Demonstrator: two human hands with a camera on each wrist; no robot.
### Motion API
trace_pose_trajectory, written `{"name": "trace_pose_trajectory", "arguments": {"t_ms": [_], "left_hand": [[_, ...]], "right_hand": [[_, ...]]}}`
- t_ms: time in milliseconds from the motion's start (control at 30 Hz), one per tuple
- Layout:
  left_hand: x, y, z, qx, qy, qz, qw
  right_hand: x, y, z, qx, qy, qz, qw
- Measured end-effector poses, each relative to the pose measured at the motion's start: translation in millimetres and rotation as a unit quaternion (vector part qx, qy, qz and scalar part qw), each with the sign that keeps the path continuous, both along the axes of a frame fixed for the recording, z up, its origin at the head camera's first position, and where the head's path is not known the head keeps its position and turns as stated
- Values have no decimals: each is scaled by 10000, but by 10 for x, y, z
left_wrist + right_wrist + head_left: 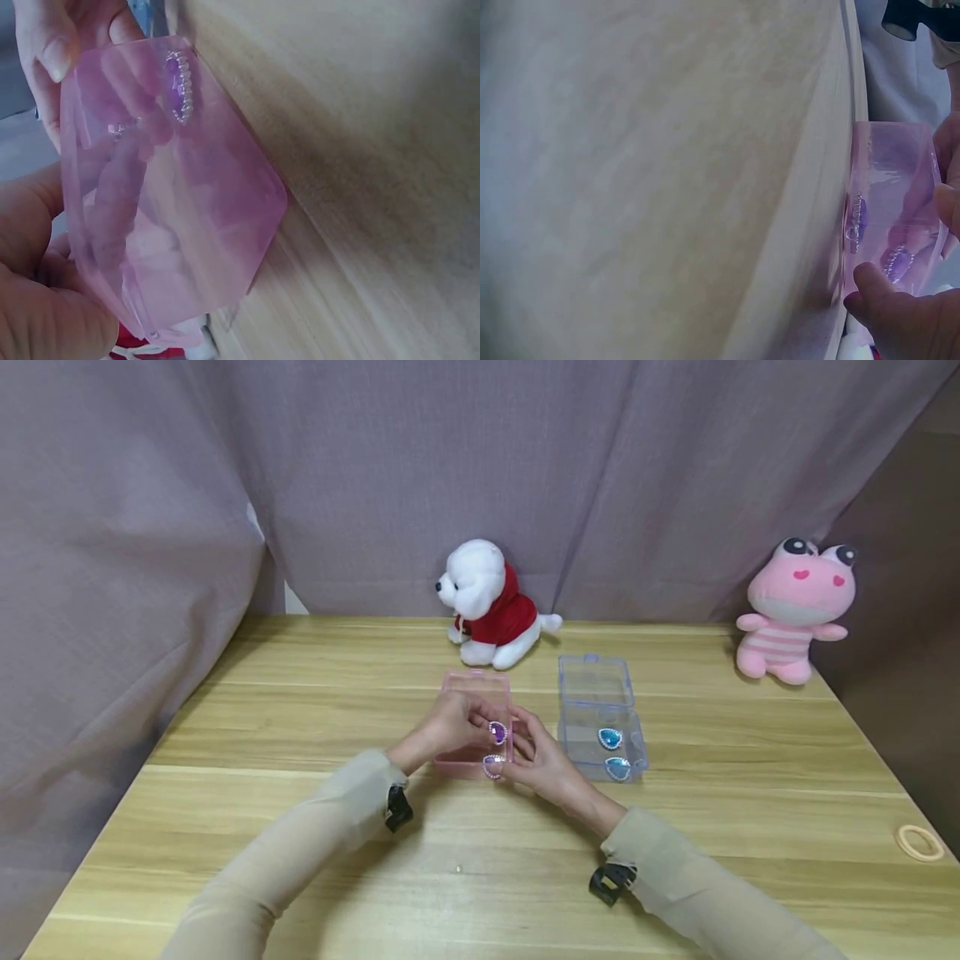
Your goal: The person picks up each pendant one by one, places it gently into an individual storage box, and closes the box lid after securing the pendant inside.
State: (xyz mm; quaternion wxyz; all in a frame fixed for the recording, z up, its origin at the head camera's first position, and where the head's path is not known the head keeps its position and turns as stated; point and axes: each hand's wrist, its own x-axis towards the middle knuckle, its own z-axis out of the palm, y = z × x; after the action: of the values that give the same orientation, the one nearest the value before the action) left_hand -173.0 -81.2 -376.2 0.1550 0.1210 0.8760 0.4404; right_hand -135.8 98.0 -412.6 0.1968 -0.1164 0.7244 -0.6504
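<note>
A pink see-through plastic box (459, 770) stands on the table with its lid (472, 681) raised at the back. My left hand (453, 724) reaches into it from the left. Its fingertips hold a purple gem (498, 732) with a silvery beaded edge, near the right wall. A second purple gem (492, 766) lies by the front right corner, seen through the wall in the left wrist view. My right hand (551, 768) grips that corner, its thumb (874, 281) on the front wall and other fingers along the right side. The left fingertips are partly blurred through the plastic.
Right of the pink box stands an open bluish box (577, 768) with two blue gems (610, 739) inside. Behind sits a white plush dog (480, 581) in red clothing. A pink plush toy (798, 602) and a beige ring (920, 842) are at the far right.
</note>
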Motion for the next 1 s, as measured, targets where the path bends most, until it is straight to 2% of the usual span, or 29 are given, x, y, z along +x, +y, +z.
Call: {"name": "trace_pose_trajectory", "arguments": {"t_ms": [367, 567, 800, 1000], "left_hand": [[-1, 85, -52, -624, 611, -286, 9958], [10, 72, -75, -924, 870, -329, 9914], [13, 26, -14, -1152, 790, -366, 9895], [4, -17, 13, -1084, 736, -379, 9907]], "right_hand": [[-3, 7, -1, -95, 27, -5, 10000], [2, -1, 5, 57, 21, -35, 10000], [16, -12, 22, 13, -16, -4, 10000], [19, -12, 17, 27, 19, -41, 10000]]}}
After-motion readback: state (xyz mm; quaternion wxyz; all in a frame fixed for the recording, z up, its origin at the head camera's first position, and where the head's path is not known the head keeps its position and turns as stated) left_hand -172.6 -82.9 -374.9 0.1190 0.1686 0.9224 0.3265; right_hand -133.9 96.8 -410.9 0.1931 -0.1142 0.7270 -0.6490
